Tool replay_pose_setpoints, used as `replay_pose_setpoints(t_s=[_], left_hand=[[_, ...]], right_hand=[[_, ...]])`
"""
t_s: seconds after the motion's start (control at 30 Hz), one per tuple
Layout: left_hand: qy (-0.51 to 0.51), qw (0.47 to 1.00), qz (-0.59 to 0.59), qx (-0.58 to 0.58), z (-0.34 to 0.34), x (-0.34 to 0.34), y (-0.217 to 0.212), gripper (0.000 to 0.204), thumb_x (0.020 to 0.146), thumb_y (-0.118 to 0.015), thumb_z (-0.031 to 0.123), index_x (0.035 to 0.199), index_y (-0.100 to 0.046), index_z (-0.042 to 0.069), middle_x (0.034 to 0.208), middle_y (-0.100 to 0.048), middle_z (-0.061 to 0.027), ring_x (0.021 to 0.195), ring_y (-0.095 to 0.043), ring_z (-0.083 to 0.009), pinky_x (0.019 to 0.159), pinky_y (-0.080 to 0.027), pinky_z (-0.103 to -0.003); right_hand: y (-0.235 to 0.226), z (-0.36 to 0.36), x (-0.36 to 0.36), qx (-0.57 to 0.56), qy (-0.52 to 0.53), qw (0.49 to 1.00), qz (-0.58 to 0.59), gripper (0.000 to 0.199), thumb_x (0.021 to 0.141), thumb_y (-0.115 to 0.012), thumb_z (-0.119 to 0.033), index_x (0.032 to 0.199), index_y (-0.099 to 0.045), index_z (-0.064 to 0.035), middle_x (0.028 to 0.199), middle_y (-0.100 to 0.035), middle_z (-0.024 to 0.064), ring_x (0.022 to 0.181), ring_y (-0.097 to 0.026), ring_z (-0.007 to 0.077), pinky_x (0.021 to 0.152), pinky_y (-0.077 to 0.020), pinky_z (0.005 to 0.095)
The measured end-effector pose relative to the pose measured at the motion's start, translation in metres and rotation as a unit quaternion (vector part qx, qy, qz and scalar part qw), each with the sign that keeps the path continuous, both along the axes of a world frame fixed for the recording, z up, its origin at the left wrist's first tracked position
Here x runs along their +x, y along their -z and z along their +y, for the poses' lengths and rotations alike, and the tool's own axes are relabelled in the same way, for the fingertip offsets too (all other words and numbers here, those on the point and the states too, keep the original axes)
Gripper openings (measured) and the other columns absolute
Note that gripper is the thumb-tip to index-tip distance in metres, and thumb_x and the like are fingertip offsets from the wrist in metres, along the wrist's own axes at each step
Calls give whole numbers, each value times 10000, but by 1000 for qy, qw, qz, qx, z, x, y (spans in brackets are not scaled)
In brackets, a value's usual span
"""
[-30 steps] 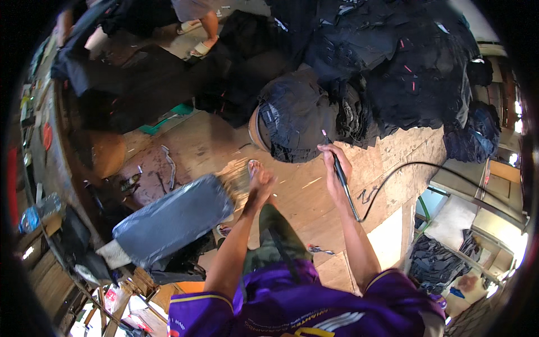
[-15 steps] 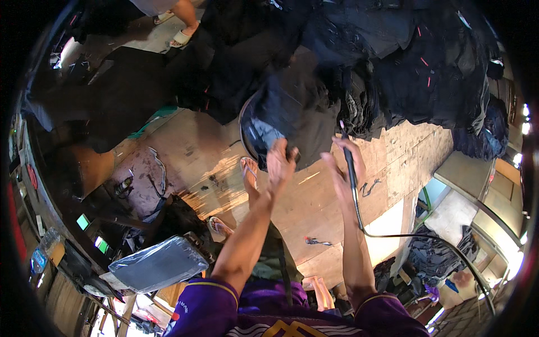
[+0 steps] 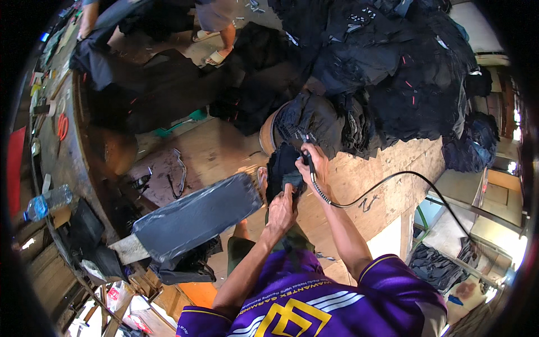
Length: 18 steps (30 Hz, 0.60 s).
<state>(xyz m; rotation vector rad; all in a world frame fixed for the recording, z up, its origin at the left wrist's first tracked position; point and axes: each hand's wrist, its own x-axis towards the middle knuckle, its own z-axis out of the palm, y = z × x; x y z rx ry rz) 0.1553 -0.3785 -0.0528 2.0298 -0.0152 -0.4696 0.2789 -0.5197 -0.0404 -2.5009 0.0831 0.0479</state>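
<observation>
My left hand (image 3: 281, 210) is closed on the near end of a small black cloth piece (image 3: 279, 165), its thumb pressed on top. A black pen-shaped tool (image 3: 307, 159) with a cord is gripped in my right hand (image 3: 319, 162), just right of that cloth. The tool's tip (image 3: 305, 137) points away from me, toward a rounded heap of dark cloth (image 3: 314, 115) on a round, brown-sided support (image 3: 269, 135). Whether the tip touches any cloth I cannot tell. From the tool, a black cord (image 3: 387, 177) arcs off to the right.
A plastic-wrapped padded board (image 3: 196, 216) juts in from the left. Large piles of dark garments (image 3: 387, 67) lie beyond my hands. Another person's leg (image 3: 227, 39) stands at the far left. Orange-handled scissors (image 3: 62, 127) and a plastic bottle (image 3: 49, 202) are along the left side.
Both hands have come together; the right has moved left with the tool. My left hand has drawn nearer and now holds the black cloth. The whole view has shifted.
</observation>
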Motion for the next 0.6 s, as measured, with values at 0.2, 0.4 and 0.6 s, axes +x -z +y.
replay_pose_setpoints(t_s=[0.2, 0.4, 0.6], left_hand=[[-158, 984, -23, -79, 99, -88, -89, 439, 1044, -709, 164, 1405, -490, 47, 1029, -767, -318, 932, -749, -532, 803, -583, -584], [-272, 951, -18, -147, 271, -202, -85, 293, 1029, -701, 27, 1308, -615, 3, 1125, -802, -227, 1013, -761, -231, 900, -584, -404], [-359, 930, -35, 73, 335, -264, -83, 361, 1012, -748, 105, 1338, -624, 15, 1193, -775, -246, 1125, -737, -321, 1009, -552, -436]], right_hand=[[-88, 144, -73, 125, -125, 972, -156, 357, 834, -763, 11, 1189, -728, -21, 1102, -744, 186, 979, -765, 367, 839, -614, 424], [-103, 293, -159, 207, -278, 927, -142, 344, 889, -773, -65, 1223, -692, -71, 1064, -693, 167, 878, -747, 377, 751, -605, 457], [-94, 253, -184, 210, -288, 918, -175, 310, 952, -820, -213, 1205, -741, -53, 1152, -759, 187, 1098, -747, 390, 960, -592, 449]])
